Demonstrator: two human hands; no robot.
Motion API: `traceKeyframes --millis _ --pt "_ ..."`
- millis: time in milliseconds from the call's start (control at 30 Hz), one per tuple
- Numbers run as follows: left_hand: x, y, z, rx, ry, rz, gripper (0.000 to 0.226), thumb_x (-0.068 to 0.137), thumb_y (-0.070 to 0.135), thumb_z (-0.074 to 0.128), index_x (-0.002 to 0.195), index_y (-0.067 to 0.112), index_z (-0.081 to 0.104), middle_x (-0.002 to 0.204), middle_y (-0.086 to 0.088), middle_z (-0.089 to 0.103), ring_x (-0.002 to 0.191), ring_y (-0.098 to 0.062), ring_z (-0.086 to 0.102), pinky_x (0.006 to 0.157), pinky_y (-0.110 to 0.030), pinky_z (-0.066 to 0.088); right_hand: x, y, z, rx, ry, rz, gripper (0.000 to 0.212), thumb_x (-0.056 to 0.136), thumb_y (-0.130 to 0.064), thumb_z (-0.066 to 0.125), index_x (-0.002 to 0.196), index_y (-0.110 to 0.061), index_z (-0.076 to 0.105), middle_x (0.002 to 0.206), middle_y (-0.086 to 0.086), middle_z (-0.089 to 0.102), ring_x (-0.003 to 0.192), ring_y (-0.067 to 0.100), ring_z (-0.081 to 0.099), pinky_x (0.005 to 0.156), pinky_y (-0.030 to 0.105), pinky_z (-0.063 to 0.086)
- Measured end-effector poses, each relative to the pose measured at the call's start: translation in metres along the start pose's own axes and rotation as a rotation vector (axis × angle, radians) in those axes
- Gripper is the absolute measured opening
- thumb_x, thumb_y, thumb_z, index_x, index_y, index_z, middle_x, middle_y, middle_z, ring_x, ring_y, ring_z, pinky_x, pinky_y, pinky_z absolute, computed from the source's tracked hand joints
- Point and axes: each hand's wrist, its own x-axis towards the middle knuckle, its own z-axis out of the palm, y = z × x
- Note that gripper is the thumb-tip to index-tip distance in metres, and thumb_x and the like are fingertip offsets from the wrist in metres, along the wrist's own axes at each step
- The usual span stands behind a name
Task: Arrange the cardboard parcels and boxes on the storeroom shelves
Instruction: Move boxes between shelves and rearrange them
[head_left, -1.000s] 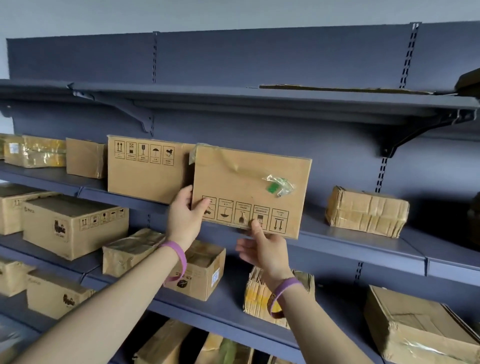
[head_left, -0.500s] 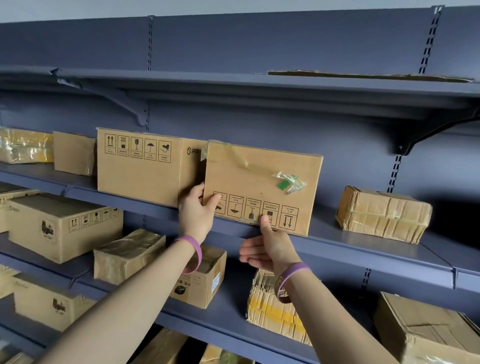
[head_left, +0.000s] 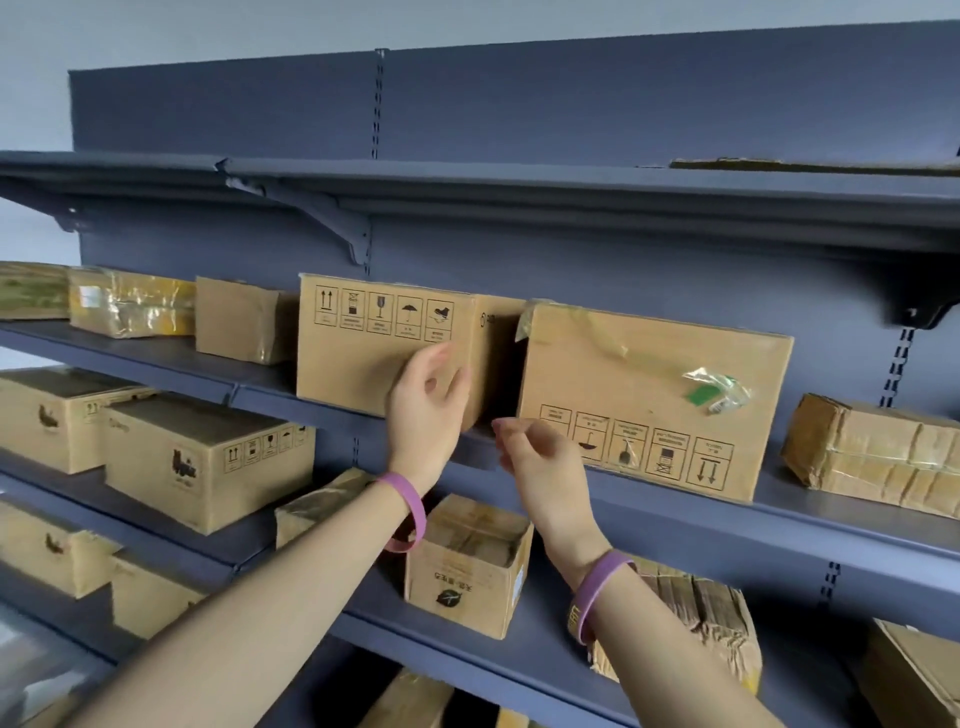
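Note:
A flat cardboard box (head_left: 644, 384) with upside-down handling symbols and a scrap of green tape stands on the grey second shelf (head_left: 779, 514). Left of it stands a taller box (head_left: 363, 353) with symbols along its top. My left hand (head_left: 426, 410) hovers with relaxed fingers in front of the taller box's right corner. My right hand (head_left: 540, 462) is just off the flat box's lower left corner, fingers loosely bent, holding nothing. Both wrists wear purple bands.
A taped parcel (head_left: 872, 457) lies right of the flat box. More parcels (head_left: 130, 301) line the shelf's left part. The shelf below holds printed boxes (head_left: 208, 462), a small carton (head_left: 467, 566) and a crumpled parcel (head_left: 701, 623). The top shelf (head_left: 571, 182) overhangs.
Both hands have let go of the flat box, which now stands on the shelf by itself. My left hand moved left, my right hand drew back slightly.

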Motion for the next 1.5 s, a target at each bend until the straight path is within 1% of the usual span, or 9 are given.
traceKeyframes --millis 100,200,400,600,733,967,1167,1367,1500 --pt "0.021 -0.017 -0.038 0.036 0.017 -0.022 0.036 0.093 0.016 0.07 0.128 0.014 0.062 0.123 0.006 0.063 0.116 -0.007 0.057 0.088 -0.003 0.039 0.006 -0.012 0.032 -0.018 -0.015 -0.086 0.013 0.098 -0.013 0.056 0.106 -0.022 0.063 0.103 -0.006 0.068 0.098 0.009 0.063 0.084 0.011 0.047" --pt "0.041 -0.036 -0.072 0.093 0.011 -0.059 0.044 0.092 0.021 0.07 0.133 0.016 0.057 0.132 0.005 0.058 0.123 -0.007 0.051 0.101 -0.019 0.038 0.018 -0.02 0.06 -0.012 0.032 -0.098 0.029 0.097 -0.013 0.058 0.125 -0.015 0.053 0.119 0.0 0.061 0.112 0.016 0.058 0.095 0.024 0.046" --pt "0.077 -0.077 -0.118 0.135 -0.119 -0.286 0.089 0.085 0.037 0.077 0.156 0.022 0.026 0.157 -0.006 0.028 0.146 -0.022 0.029 0.121 -0.044 0.026 0.038 -0.023 0.086 0.012 0.076 -0.016 0.069 0.095 -0.018 0.064 0.152 -0.012 0.025 0.133 -0.004 0.041 0.121 0.006 0.039 0.094 0.015 0.033" --pt "0.099 -0.107 -0.121 -0.005 -0.238 -0.566 0.116 0.081 0.045 0.08 0.161 0.022 -0.001 0.162 -0.006 0.028 0.147 -0.027 0.032 0.12 -0.045 0.026 0.058 -0.011 0.091 -0.039 0.072 0.092 0.097 0.09 -0.036 0.071 0.159 -0.015 0.005 0.155 0.005 0.038 0.142 0.021 0.037 0.115 0.034 0.031" --pt "0.102 -0.117 -0.112 0.002 -0.206 -0.58 0.105 0.08 0.036 0.083 0.157 0.016 0.015 0.152 -0.007 0.041 0.137 -0.026 0.043 0.114 -0.042 0.036 0.069 -0.006 0.093 -0.105 0.045 0.087 0.098 0.088 -0.041 0.071 0.159 -0.014 0.009 0.15 0.002 0.046 0.138 0.023 0.044 0.115 0.04 0.038" --pt "0.085 -0.112 -0.131 -0.306 -0.106 -0.572 0.069 0.093 0.016 0.071 0.15 0.03 0.035 0.139 0.004 0.055 0.126 -0.017 0.052 0.1 -0.037 0.041 0.065 0.001 0.079 -0.066 0.0 -0.039 0.056 0.092 -0.02 0.069 0.143 -0.027 0.047 0.125 -0.01 0.065 0.116 0.012 0.06 0.106 0.042 0.048" --pt "0.06 -0.062 -0.159 -0.61 0.036 -0.569 0.047 0.093 0.0 0.065 0.13 0.023 0.047 0.13 -0.006 0.061 0.119 -0.029 0.062 0.086 -0.045 0.057 0.038 -0.017 0.073 0.086 -0.094 -0.079 0.056 0.094 -0.016 0.066 0.146 -0.028 0.047 0.127 -0.01 0.067 0.12 0.013 0.061 0.104 0.045 0.05" --pt "0.009 0.001 -0.182 -0.543 0.109 -0.462 0.029 0.097 0.003 0.059 0.114 0.024 0.048 0.119 0.001 0.061 0.107 -0.022 0.066 0.065 -0.03 0.061 -0.008 -0.029 0.054 0.166 -0.152 -0.142 0.059 0.093 -0.015 0.068 0.146 -0.024 0.046 0.127 -0.01 0.067 0.121 0.014 0.061 0.103 0.047 0.051" --pt "-0.028 0.035 -0.195 -0.597 0.212 -0.497 0.028 0.097 0.007 0.06 0.122 0.015 0.049 0.121 -0.004 0.062 0.111 -0.024 0.063 0.075 -0.045 0.062 -0.045 -0.034 0.035 0.211 -0.236 -0.169 0.059 0.091 -0.019 0.07 0.145 -0.025 0.048 0.126 -0.009 0.068 0.12 0.012 0.062 0.101 0.049 0.052"
